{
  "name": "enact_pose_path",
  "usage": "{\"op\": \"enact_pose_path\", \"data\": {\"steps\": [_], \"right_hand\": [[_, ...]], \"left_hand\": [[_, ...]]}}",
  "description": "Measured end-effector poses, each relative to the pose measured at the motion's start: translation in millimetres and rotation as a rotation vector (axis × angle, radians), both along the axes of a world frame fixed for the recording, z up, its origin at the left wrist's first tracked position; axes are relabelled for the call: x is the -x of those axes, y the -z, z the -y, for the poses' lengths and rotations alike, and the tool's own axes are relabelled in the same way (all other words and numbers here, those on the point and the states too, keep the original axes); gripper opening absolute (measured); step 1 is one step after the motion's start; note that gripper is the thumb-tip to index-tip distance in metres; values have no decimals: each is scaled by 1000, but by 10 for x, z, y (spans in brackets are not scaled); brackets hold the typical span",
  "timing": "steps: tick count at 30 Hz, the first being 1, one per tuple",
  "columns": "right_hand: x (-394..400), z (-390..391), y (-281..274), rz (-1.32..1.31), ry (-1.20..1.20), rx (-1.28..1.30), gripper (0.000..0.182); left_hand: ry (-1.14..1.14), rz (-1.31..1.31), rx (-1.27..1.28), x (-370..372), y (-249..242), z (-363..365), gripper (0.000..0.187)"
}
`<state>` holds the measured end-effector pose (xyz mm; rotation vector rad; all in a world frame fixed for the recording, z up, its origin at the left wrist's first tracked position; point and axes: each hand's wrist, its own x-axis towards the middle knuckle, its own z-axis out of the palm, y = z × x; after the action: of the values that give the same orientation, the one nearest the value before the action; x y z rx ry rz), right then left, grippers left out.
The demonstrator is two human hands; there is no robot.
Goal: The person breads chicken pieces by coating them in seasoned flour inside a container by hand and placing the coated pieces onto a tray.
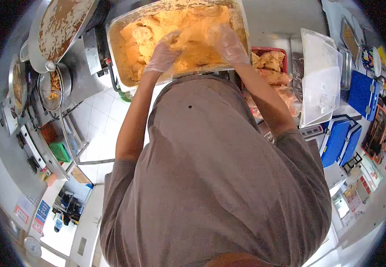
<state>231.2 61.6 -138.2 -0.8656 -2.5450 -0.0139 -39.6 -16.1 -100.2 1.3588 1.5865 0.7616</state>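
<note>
A large pale tub (111, 44) holds orange-yellow breading flour (202, 55) with coated lumps that look like chicken pieces (143, 33). Both my hands wear clear plastic gloves and are inside the tub. My left hand (164, 53) is at the middle of the flour, its fingertips blurred and partly covered by coating. Toward the tub's right wall, my right hand (229, 44) dips into the flour, its fingers smeared by motion. Whether either hand grips a piece is not visible.
Right of the tub, a red tray (285, 62) carries raw chicken pieces (271, 60), with bagged meat (282, 95) nearer me. White plastic lids (320, 80) stand beside it. At left are a round pot with a strainer (61, 86) and a flour-dusted container (64, 29). Blue cases (340, 140) sit farther right.
</note>
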Motion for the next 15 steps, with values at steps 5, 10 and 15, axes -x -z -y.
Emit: {"op": "enact_pose_path", "data": {"steps": [5,10,15], "right_hand": [[-80,-5,-133,-234,295,640,20],[-228,17,-520,-120,374,572,21],[-858,90,-1147,-586,610,965,23]], "left_hand": [[-47,17,52,268,-12,315,56],[-128,-55,114,322,-149,399,49],[-296,33,179,442,-57,583,46]]}}
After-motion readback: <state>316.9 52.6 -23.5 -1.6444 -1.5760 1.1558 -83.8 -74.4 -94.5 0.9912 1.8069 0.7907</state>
